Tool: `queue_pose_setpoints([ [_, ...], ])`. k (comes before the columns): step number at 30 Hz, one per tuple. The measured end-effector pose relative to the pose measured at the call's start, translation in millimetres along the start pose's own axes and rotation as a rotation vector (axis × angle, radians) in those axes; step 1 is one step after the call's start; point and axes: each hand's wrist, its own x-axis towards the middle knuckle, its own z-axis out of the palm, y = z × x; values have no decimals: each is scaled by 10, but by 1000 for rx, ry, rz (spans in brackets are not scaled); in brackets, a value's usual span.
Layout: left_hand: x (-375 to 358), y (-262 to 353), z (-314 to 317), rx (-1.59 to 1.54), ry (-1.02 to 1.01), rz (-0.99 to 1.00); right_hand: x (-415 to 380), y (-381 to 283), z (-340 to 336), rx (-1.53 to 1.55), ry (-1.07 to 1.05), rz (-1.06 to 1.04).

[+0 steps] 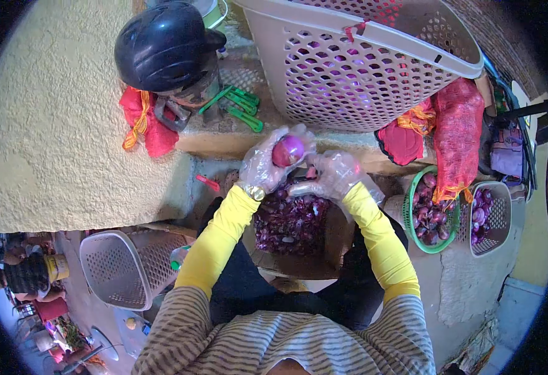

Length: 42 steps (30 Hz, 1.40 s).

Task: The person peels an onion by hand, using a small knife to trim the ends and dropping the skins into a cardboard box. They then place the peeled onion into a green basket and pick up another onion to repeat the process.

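A peeled-looking red onion [288, 150] rests in my left hand [260, 164], which wears a clear plastic glove and curls around it. Close on the right is my right hand [335, 175], gloved too, with its fingers bent in. A small pinkish bit shows at those fingers, but I cannot make out what they hold. Below both hands a cardboard box [338, 234] stands between my legs, with many purple onion skins [289, 222] in it.
A large perforated basket [274, 69] holding onions stands ahead on a ledge, near a dark helmet [164, 47] and green-handled tools [246, 115]. At right are a green basket [454, 234] of onions, a smaller basket [502, 212] and a red mesh sack [458, 134]. Another basket [114, 272] lies left.
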Motion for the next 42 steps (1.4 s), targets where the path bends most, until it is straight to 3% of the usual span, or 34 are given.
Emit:
queue_pose_setpoints([
  [2, -26, -67, -76, 807, -95, 458, 21, 50, -7, -27, 45, 51],
  [3, -39, -86, -58, 804, -103, 454, 48, 70, -20, 9, 41, 90],
  [6, -193, -124, 34, 1996, 126, 874, 79, 51, -73, 85, 50, 163],
  [7, -139, -61, -105, 2131, 284, 782, 87, 38, -126, 85, 46, 209],
  [8, -86, -90, -163, 2125, 275, 780, 82, 40, -158, 85, 43, 255],
  [10, -19, -203, -110, 1059, -50, 564, 78, 77, -177, 54, 72, 279],
  [11, -9, -220, -81, 1055, -50, 564, 100, 90, -200, 9, 43, 314],
  [13, 0, -217, -11, 1629, 292, 584, 128, 101, -204, -36, 10, 343],
  [16, 582, 96, -1290, 1446, 314, 537, 116, 115, -181, -33, 28, 308],
  [17, 552, 79, -1206, 1442, 316, 540, 125, 121, -175, -19, 51, 267],
  [22, 86, -120, 93, 103, 52, 65, 140, 160, -189, -28, 56, 214],
  [26, 314, -93, -504, 439, 51, 213, 161, 128, -199, -10, 27, 273],
  [29, 356, -111, -620, 669, 45, 311, 164, 129, -183, 5, 35, 288],
  [31, 201, -208, -354, 836, 94, 388, 157, 136, -153, 12, 54, 267],
  [32, 188, -212, -265, 838, 96, 387, 150, 136, -143, 21, 79, 242],
  [34, 203, -193, -151, 149, 74, 131, 143, 127, -134, 34, 104, 217],
  [35, 286, -191, -334, 150, 76, 131, 141, 124, -158, 53, 100, 218],
  [37, 454, -183, -690, 922, 110, 470, 146, 136, -182, 71, 99, 217],
  [38, 439, -165, -725, 923, 110, 471, 147, 145, -179, 46, 75, 224],
  [40, 227, -171, -308, 403, 56, 208, 152, 151, -171, 23, 53, 230],
  [42, 134, -167, -150, 257, 45, 142, 162, 152, -161, -8, 32, 239],
])
